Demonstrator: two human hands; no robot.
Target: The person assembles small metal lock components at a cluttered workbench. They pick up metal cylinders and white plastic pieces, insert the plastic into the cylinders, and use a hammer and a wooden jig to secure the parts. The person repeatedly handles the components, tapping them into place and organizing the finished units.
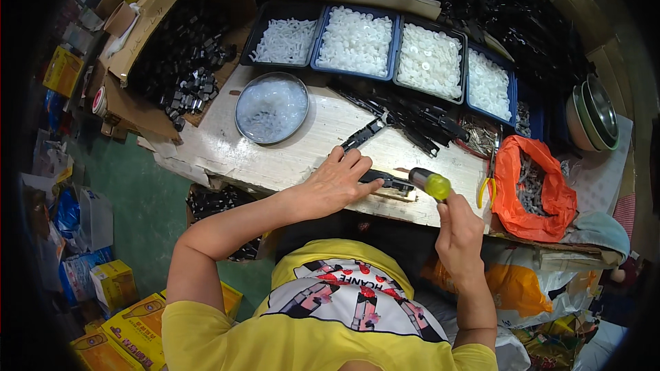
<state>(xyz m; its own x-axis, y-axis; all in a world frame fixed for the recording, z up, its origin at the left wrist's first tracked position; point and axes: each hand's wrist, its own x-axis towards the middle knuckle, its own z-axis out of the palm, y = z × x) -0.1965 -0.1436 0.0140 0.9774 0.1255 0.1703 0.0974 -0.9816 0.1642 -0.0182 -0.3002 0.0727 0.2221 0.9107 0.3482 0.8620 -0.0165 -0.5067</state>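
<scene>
My left hand (pixel 328 185) lies at the front of the worktable, thumb pressed along a long black plastic part (pixel 395 182) and holding it down. Another long black part (pixel 364 135) rests just beyond its fingertips. In my right hand (pixel 459 237) is a mallet (pixel 434 184) with a yellow-green face and a dark opposite end. Its head is raised close to the right end of the held part; the handle is mostly hidden by my fingers. Farther back lies a pile of black parts (pixel 419 120).
Blue trays (pixel 395 41) of small white pieces line the back. A round dish (pixel 238 113) sits at left, near a cardboard box (pixel 148 41) of black pieces. To the right are yellow-handled pliers (pixel 487 189), an orange bag (pixel 509 196) of small pieces and stacked bowls (pixel 581 120).
</scene>
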